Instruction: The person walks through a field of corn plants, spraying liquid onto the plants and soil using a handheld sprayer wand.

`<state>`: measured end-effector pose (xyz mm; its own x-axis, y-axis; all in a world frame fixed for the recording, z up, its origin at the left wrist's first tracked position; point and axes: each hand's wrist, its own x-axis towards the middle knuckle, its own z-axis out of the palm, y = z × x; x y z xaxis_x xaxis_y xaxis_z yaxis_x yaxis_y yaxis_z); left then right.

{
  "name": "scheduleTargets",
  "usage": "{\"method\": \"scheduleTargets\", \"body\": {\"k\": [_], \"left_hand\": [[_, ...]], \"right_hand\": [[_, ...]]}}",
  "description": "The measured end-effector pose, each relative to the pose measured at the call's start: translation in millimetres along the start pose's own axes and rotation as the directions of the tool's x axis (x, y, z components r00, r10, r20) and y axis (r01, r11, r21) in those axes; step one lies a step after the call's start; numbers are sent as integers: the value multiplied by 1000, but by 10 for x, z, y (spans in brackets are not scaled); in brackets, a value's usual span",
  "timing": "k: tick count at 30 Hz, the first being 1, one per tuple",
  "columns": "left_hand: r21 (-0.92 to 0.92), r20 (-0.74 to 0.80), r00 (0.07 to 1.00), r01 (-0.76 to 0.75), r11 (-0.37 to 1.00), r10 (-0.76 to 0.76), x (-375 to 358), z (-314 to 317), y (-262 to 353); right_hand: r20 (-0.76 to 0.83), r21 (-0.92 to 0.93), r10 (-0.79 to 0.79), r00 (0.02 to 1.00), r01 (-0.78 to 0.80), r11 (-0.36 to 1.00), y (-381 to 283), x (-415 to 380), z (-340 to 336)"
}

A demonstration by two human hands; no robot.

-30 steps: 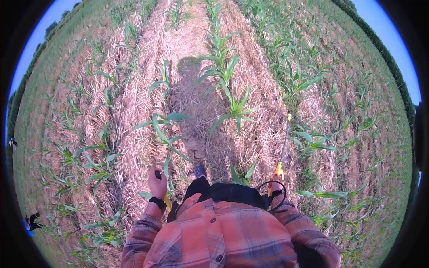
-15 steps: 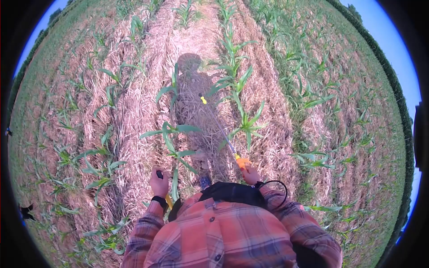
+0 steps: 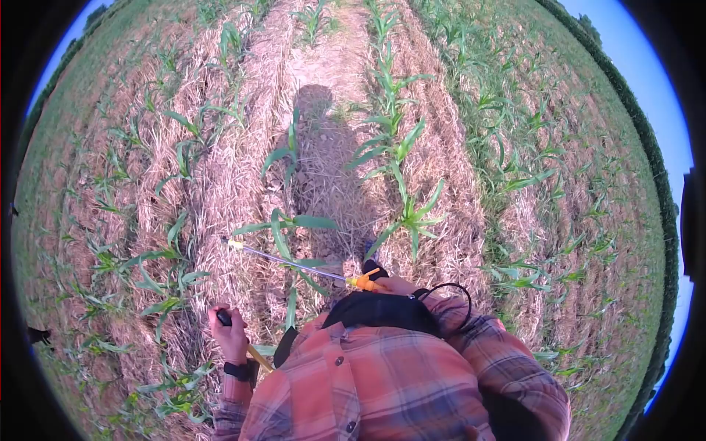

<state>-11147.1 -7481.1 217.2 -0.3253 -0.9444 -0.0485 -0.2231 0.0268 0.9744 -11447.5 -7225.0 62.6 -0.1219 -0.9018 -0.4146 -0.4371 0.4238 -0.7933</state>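
My right hand is closed round the orange handle of a sprayer wand, close to my waist. Its thin tube points left across a young maize plant, ending in a yellow nozzle over the straw. Lower left, my left hand wraps round the black end of a pump lever. A yellow bar shows behind that wrist, running towards my side. Beside my right forearm loops a black hose. Part of the right fingers is hidden by the handle.
Rows of young maize run ahead on both sides. Dry straw covers the soil between them. My shadow falls along the middle strip. A shoe shows just past my waist. Trees line the field's edge.
The wand has swung from pointing ahead to pointing left, its nozzle now left of the near maize plant. My left hand has moved down and left with the lever. A foot has come forward.
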Motion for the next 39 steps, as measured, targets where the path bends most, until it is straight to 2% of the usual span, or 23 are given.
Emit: {"method": "scheduleTargets", "body": {"k": [2, 3, 5, 6, 7, 8, 9, 10, 11, 13, 14, 17, 19, 20, 21, 23, 28, 32, 33, 34, 35, 36, 39], "left_hand": [[63, 0, 995, 101, 993, -101, 208, 346, -351], [215, -34, 998, -41, 976, 50, 361, 440, -734], [216, -58, 998, 45, 975, -33, 464, 607, -488], [220, -59, 998, 39, 975, -27, 520, 688, -437], [340, -76, 994, -53, 939, 83, 594, 755, -378], [448, -83, 977, -139, 883, 196, 678, 864, -332], [445, -80, 975, -150, 883, 206, 775, 1000, -301], [475, -55, 978, -150, 867, 199, 849, 1118, -286], [508, -28, 981, -150, 848, 190, 914, 1219, -270], [507, 6, 985, -154, 848, 175, 1079, 1436, -223], [496, 25, 987, -149, 856, 157, 1157, 1565, -215], [471, 64, 991, -130, 873, 114, 1383, 1889, -283], [499, 107, 966, -257, 828, 235, 1478, 2120, -163], [496, 128, 989, -134, 858, 81, 1540, 2197, -122], [496, 136, 987, -139, 857, 82, 1607, 2300, -128], [440, 156, 964, -264, 858, 217, 1732, 2509, -143], [376, 215, 954, -277, 885, 207, 1974, 2951, 11], [444, 206, 968, -222, 868, 142, 2090, 3090, 98], [372, 192, 974, -188, 909, 123, 2130, 3104, 126], [296, 177, 979, -153, 943, 103, 2165, 3116, 165], [297, 171, 980, -150, 943, 102, 2198, 3126, 237], [287, 180, 979, -144, 947, 95, 2233, 3127, 328], [253, 194, 978, -128, 959, 79, 2346, 3193, 452]], "right_hand": [[-61, 130, 24, 998, -16, 991, -19, 99, -39], [-64, 130, 13, 998, -4, 992, 26, 195, -77], [-98, 102, 118, 988, -108, 989, 304, 358, -142], [-253, 225, 81, 964, -23, 974, 762, 532, 16], [-259, 236, 80, 963, -17, 972, 745, 534, -84], [-255, 215, 155, 955, -100, 971, 748, 527, -246], [-254, 192, 230, 939, -185, 964, 822, 549, -417], [-311, 92, 209, 927, -190, 978, 888, 558, -537], [-314, 103, 214, 925, -191, 976, 951, 555, -624], [-444, 192, 366, 818, -312, 930, 1119, 544, -750], [-447, 202, 374, 813, -315, 927, 1217, 525, -827], [-639, 317, 409, 651, -262, 912, 1810, 479, -857], [-640, 456, 530, 556, -280, 845, 1813, 361, -1071], [-627, 536, 596, 502, -277, 797, 1791, 300, -1191], [-605, 616, 657, 449, -259, 744, 1790, 236, -1304], [-563, 750, 753, 341, -173, 639, 1823, 118, -1458], [-458, 889, 877, 147, 49, 456, 2062, -176, -1776], [-422, 904, 904, 63, 106, 415, 2320, -324, -1969], [-421, 904, 904, 66, 103, 414, 2434, -331, -1986], [-455, 867, 889, 48, 249, 431, 2640, -303, -1977], [-487, 809, 873, 25, 390, 440, 2752, -258, -2002], [-484, 791, 875, -1, 428, 438, 2736, -245, -2062], [-423, 838, 905, -44, 361, 410, 2543, -166, -2223]]}}
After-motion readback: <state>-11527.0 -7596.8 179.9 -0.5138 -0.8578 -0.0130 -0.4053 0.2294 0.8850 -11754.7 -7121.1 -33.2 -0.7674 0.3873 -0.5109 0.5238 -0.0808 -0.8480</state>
